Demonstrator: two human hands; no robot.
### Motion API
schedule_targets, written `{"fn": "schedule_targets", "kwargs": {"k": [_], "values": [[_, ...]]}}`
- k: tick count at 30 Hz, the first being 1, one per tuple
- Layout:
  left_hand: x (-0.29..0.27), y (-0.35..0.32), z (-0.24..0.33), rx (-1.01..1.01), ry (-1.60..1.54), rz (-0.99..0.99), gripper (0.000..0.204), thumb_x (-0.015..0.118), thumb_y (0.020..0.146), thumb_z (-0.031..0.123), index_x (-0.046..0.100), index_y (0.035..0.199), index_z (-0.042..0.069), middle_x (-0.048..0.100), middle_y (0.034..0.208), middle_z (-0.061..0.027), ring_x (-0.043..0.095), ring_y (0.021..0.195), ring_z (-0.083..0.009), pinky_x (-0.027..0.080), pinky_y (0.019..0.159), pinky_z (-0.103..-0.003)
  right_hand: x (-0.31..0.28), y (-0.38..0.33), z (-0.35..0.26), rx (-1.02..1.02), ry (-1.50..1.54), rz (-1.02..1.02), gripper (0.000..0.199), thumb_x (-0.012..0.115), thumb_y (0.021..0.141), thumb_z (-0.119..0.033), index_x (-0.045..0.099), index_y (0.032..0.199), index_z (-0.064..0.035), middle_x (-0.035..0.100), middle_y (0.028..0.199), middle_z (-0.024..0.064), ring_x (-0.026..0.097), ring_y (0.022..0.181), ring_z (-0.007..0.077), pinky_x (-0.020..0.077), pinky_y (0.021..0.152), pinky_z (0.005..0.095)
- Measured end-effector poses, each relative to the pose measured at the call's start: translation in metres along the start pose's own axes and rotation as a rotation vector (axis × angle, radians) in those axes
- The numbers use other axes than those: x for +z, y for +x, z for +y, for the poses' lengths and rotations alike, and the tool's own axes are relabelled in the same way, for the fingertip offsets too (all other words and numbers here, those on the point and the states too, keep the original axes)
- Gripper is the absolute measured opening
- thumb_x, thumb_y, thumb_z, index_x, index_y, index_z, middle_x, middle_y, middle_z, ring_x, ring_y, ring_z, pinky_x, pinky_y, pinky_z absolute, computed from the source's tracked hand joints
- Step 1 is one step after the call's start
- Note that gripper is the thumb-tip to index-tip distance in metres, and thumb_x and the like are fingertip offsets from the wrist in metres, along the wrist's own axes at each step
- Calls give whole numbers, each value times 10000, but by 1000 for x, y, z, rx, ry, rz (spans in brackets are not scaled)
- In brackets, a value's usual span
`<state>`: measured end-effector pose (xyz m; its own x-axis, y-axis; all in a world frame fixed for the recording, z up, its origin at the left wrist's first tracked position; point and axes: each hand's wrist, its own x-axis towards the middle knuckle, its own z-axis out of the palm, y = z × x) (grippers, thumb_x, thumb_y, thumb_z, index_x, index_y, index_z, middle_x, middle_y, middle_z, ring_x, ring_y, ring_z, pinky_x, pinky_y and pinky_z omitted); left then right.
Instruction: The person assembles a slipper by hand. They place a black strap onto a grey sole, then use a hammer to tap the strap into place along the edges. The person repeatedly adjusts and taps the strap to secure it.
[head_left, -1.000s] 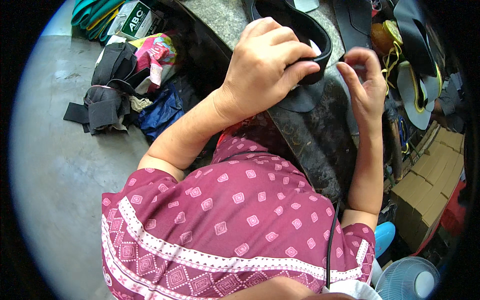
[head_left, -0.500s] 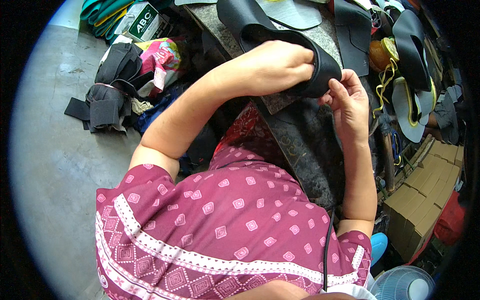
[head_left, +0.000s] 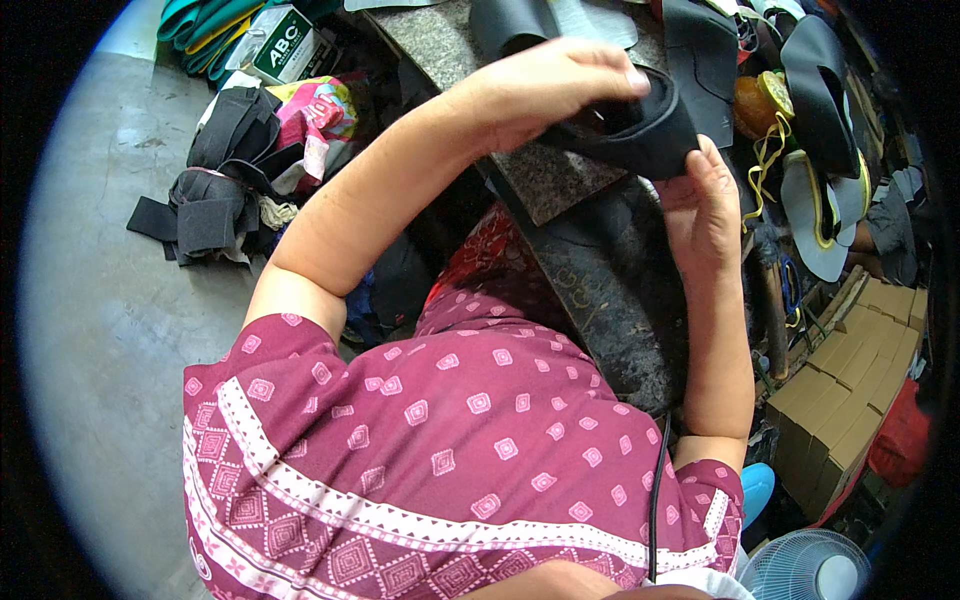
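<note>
A curved black slipper upper [head_left: 650, 140], a wide band bent into a loop, is held up over the near end of a stone-topped bench. My right hand [head_left: 707, 205] pinches its right edge between thumb and fingers. Across the loop's top reaches my left hand [head_left: 565, 80], fingers together and a fingertip at the inner rim; it is slightly blurred and its other fingers are partly hidden. Beyond my left hand lies another black piece [head_left: 510, 25], with a grey sole-shaped sheet [head_left: 595, 25] beside it.
The speckled stone slab [head_left: 560, 185] sits on a dark bench. Grey soles with yellow edging [head_left: 815, 220] and a black slipper [head_left: 820, 95] are at right, above stacked cardboard [head_left: 845, 380]. Black scraps [head_left: 215, 205] lie on the left floor. A fan [head_left: 805, 570] stands at lower right.
My left hand has come up out of the loop toward its upper rim. The upper has turned and shifted slightly right, with my right hand still pinching its edge.
</note>
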<state>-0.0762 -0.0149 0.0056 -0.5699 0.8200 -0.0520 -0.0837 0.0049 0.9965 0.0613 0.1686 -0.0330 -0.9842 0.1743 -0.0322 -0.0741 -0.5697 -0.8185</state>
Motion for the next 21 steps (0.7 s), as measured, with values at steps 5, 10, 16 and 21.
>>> {"fn": "schedule_targets", "kwargs": {"k": [5, 10, 16, 21], "values": [[5, 29, -8, 417, 323, 191, 305, 703, 958, 280, 674, 1013, -18, 694, 898, -61, 640, 832, -127, 527, 728, -300, 8, -6, 6, 151, 403, -193, 604, 717, 940, -329, 490, 1398, -6, 627, 1347, 130, 608, 1251, 255, 432, 1129, 426], [3, 22, -14, 491, 670, 288, 316, 717, 932, 323, 673, 1072, 44, 716, 947, -162, 709, 893, -283, 546, 787, -383, 11, -16, 13, 116, 112, -124, 642, 801, 863, -178, 499, 1407, -18, 618, 1362, 133, 601, 1260, 265, 450, 1114, 461], [6, 13, -3, 505, 826, 355, 313, 731, 907, 343, 658, 1067, 84, 717, 955, -153, 692, 954, -361, 536, 836, -448, 13, -16, 10, 83, 120, -122, 418, 767, 857, -45, 640, 1255, -21, 705, 1195, 91, 671, 1116, 212, 519, 1008, 381], [12, -28, 17, 844, 982, 549, 245, 799, 845, 262, 695, 935, 60, 656, 864, -66, 610, 882, -265, 491, 765, -354, 16, -14, 10, 42, 110, -111, 379, 760, 869, -44, 653, 1232, -14, 709, 1184, 90, 678, 1095, 212, 510, 1018, 378]]}}
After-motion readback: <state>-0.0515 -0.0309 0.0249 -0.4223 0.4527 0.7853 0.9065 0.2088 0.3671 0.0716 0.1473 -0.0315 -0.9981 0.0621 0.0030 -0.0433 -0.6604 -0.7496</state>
